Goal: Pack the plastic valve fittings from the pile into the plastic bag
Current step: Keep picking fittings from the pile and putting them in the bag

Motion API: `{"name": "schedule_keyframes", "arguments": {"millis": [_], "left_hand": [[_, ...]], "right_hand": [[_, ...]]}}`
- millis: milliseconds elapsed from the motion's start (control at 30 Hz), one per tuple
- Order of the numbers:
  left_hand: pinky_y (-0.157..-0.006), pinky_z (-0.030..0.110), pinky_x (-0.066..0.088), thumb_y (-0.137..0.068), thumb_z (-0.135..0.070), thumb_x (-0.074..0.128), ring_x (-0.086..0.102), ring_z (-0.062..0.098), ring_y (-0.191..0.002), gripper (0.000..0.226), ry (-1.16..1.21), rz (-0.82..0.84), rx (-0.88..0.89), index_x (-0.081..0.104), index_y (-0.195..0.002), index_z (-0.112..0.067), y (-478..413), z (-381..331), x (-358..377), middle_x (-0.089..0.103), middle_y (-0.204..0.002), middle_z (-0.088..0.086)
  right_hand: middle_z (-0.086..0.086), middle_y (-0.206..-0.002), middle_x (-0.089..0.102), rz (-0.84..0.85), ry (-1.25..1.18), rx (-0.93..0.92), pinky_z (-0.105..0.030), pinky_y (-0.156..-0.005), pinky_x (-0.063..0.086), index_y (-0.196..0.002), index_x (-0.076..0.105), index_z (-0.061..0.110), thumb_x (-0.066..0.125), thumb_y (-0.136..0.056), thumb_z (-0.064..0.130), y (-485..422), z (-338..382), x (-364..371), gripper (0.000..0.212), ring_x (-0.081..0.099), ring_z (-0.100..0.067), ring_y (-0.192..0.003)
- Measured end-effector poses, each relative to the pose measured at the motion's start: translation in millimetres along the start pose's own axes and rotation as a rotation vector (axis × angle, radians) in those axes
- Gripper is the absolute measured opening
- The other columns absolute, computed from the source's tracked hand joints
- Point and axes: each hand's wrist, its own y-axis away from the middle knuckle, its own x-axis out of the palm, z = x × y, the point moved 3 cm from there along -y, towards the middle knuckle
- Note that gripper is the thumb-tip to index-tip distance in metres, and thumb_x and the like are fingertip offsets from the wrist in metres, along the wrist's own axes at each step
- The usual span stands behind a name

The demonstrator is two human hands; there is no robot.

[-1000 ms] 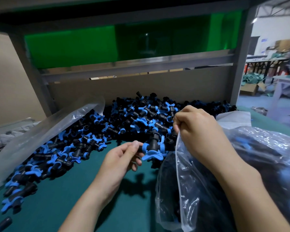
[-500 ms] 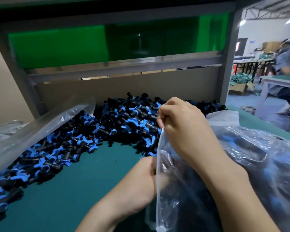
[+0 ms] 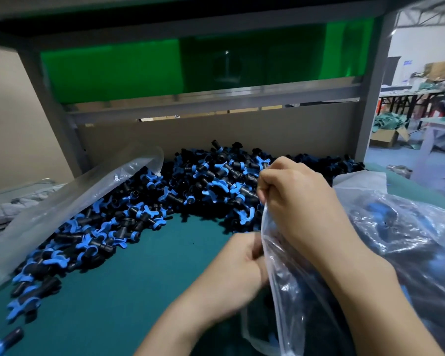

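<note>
A pile of black valve fittings with blue handles (image 3: pixel 144 222) stretches from the back of the green table mat (image 3: pixel 113 304) to its left front. My right hand (image 3: pixel 301 204) pinches the top edge of a clear plastic bag (image 3: pixel 306 291) and holds it up at the right. Dark fittings show through the bag's plastic. My left hand (image 3: pixel 231 276) is at the bag's mouth with curled fingers. The plastic hides its fingertips, so what it holds is unclear.
Another clear bag (image 3: pixel 70 199) lies over the left side of the pile. A bulging filled bag (image 3: pixel 416 240) sits at the right. A cardboard back wall (image 3: pixel 165 134) and grey frame posts (image 3: pixel 370 98) close in the bench. A person works at far tables on the right.
My left hand has left the pile's edge and moved right to the bag's mouth. The fitting seen near its fingers is out of sight. My right hand has kept holding the bag's edge.
</note>
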Motion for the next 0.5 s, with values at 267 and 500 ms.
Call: {"name": "schedule_keyframes", "arguments": {"millis": [267,500], "left_hand": [[-0.096,0.034,0.043,-0.101,-0.037,0.047,0.055,0.020,-0.116,0.030,-0.655,-0.709,-0.405,0.056,-0.128,-0.027,36.7,95.0,-121.1,0.064,-0.121,-0.001],[-0.102,0.045,0.031,-0.102,-0.043,0.032,0.040,0.032,-0.127,0.057,-1.060,-0.851,-0.754,0.020,-0.153,-0.021,46.1,134.1,-163.2,0.045,-0.139,0.016]], "right_hand": [[0.010,-0.094,0.053,0.027,0.078,0.054,-0.029,-0.069,0.022,-0.063,0.043,0.029,0.050,-0.086,0.008,1.5,-12.8,13.0,0.032,0.047,-0.020,-0.088],[0.007,-0.093,0.054,0.031,0.080,0.057,-0.030,-0.069,0.024,-0.062,0.044,0.027,0.049,-0.085,0.008,0.6,-15.2,14.5,0.030,0.048,-0.021,-0.088]]}}
